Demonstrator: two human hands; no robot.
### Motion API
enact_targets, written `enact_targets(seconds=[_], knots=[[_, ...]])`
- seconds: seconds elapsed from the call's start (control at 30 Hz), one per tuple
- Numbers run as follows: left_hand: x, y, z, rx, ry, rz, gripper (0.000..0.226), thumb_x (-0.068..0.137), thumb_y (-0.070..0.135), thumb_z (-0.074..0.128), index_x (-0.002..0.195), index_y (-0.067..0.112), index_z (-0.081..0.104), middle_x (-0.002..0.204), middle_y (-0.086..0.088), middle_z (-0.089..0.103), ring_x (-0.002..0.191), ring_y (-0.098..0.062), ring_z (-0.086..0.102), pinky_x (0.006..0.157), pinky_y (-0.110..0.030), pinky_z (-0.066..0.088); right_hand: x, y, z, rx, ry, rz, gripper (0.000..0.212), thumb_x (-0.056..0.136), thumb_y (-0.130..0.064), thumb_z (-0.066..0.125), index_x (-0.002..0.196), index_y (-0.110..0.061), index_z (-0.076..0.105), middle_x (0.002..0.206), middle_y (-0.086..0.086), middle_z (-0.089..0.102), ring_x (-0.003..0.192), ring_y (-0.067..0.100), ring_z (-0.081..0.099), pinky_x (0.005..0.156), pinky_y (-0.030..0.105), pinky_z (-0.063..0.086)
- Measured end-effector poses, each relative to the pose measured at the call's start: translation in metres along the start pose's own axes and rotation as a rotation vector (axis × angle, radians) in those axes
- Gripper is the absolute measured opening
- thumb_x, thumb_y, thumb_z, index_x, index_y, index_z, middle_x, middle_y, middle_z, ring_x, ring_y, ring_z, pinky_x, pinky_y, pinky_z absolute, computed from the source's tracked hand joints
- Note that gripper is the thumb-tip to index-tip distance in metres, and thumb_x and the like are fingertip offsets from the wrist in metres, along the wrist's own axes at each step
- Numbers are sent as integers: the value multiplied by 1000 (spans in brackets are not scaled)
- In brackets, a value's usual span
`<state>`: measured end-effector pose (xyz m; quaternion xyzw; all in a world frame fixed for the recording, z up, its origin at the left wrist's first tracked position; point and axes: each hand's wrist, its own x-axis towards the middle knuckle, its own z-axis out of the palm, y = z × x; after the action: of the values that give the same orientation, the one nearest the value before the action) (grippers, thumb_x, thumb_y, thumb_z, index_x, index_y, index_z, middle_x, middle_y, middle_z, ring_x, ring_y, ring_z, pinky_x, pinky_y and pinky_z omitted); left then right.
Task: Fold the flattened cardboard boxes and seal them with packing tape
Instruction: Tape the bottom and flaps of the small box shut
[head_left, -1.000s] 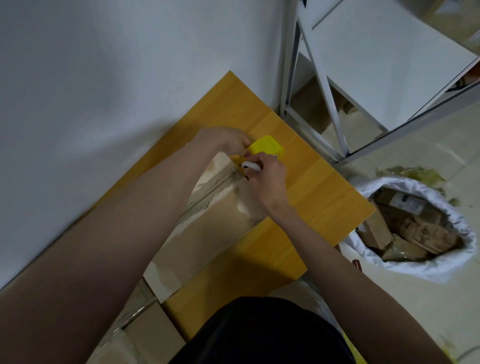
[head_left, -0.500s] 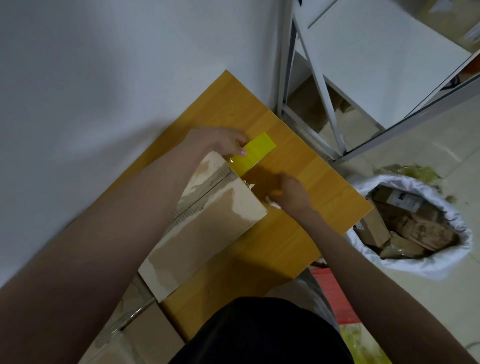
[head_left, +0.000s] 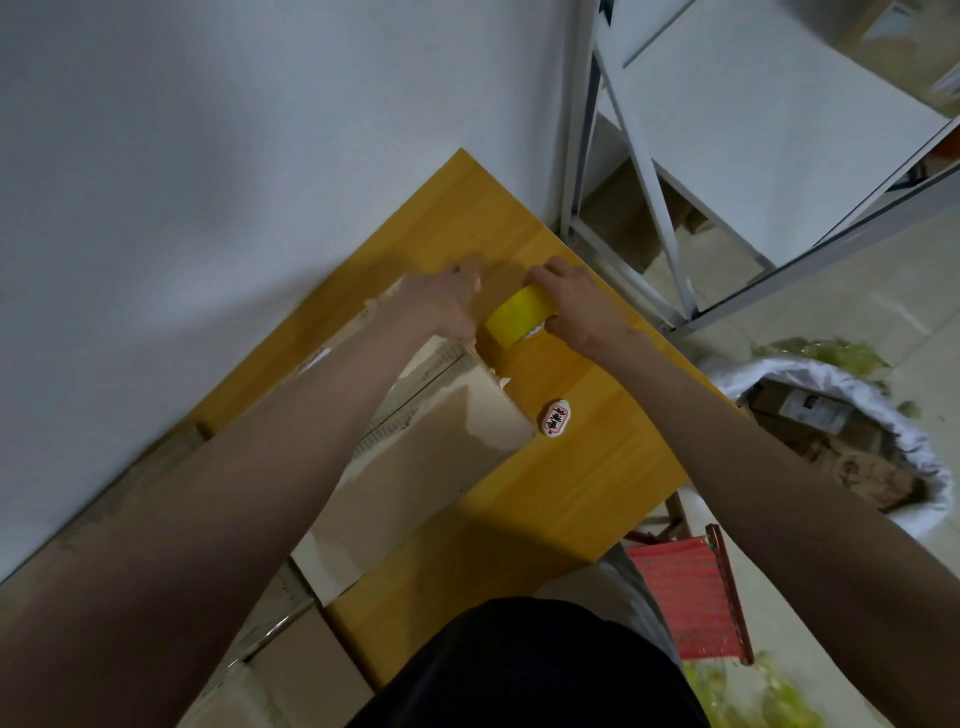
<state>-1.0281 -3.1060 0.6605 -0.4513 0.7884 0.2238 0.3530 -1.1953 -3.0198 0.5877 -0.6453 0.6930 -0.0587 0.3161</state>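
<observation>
A folded brown cardboard box lies lengthwise on the yellow wooden table, with clear tape along its seams. My left hand is at the box's far end, its fingers curled over that end; it is blurred. Just to its right, my right hand grips a yellow roll of packing tape held close above the table by the box's far corner. A small white cutter with a red label lies on the table beside the box.
The grey wall runs along the table's left side. White metal shelving stands behind the table's far right corner. A white sack of cardboard scraps sits on the floor at right, and a red stool near my legs. More boxes lie at lower left.
My right hand put the white cutter down on the table and took the yellow tape roll. My left hand let go of the roll and moved onto the box's far end.
</observation>
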Motion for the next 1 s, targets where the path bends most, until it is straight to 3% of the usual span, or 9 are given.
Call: enact_targets(seconds=[0.1,0.2,0.27,0.37,0.43,0.53,0.63,0.7,1.0], knots=[[-2,7,13,18,192,-27,58,84,10,68,134,14,40,126,-8,49,94,-27,54,68,-36,40,-11,9,-3,76,86,51,58,77,-6,73,129,-19,51,129,10,48,115,38,49,83,49,50],[-6,2,26,-149,346,-25,38,92,10,63,128,12,52,129,-8,53,117,-29,53,79,-38,47,-27,5,-9,167,209,119,55,71,-16,79,119,-18,53,120,8,51,109,34,53,75,46,52],[-14,-6,32,-446,446,1,25,98,18,57,121,11,63,124,-6,62,124,-24,52,96,-37,47,-38,-5,-13,202,265,149,54,68,-22,81,113,-20,52,117,4,52,104,29,54,70,43,52],[-42,-6,36,-814,555,33,40,95,45,59,117,13,71,112,1,67,95,-9,60,79,-22,47,-53,-26,-22,215,329,157,54,67,-29,82,109,-22,49,113,-1,53,98,25,55,65,39,50],[-64,-2,39,-956,595,37,52,82,63,65,116,24,71,109,9,63,90,2,57,73,-9,40,-63,-45,-26,197,366,125,52,68,-33,82,106,-23,47,108,-4,51,96,23,54,62,36,48],[-90,5,40,-1036,681,44,39,69,64,73,98,37,71,99,17,63,92,16,56,75,-1,39,-79,-73,-29,163,390,68,53,70,-40,81,103,-25,43,105,-6,49,95,22,52,58,32,42],[-118,-1,46,-983,762,-31,58,75,49,81,120,13,71,119,2,61,112,-7,59,93,-25,47,-95,-101,-28,120,397,-1,53,71,-44,80,101,-28,39,100,-10,43,93,21,51,52,28,30],[-137,-8,53,-989,807,-56,52,76,42,82,118,14,72,123,-1,60,112,-17,58,94,-37,49,-103,-119,-27,66,389,-33,54,73,-46,79,104,-25,40,103,-6,46,94,22,51,51,27,28],[-205,-26,83,-1155,976,-123,12,76,15,84,82,18,74,87,4,69,84,-16,68,84,-39,55,-139,-178,-7,-21,323,-134,53,74,-45,75,106,-22,40,101,-3,47,87,20,47,51,30,30]])
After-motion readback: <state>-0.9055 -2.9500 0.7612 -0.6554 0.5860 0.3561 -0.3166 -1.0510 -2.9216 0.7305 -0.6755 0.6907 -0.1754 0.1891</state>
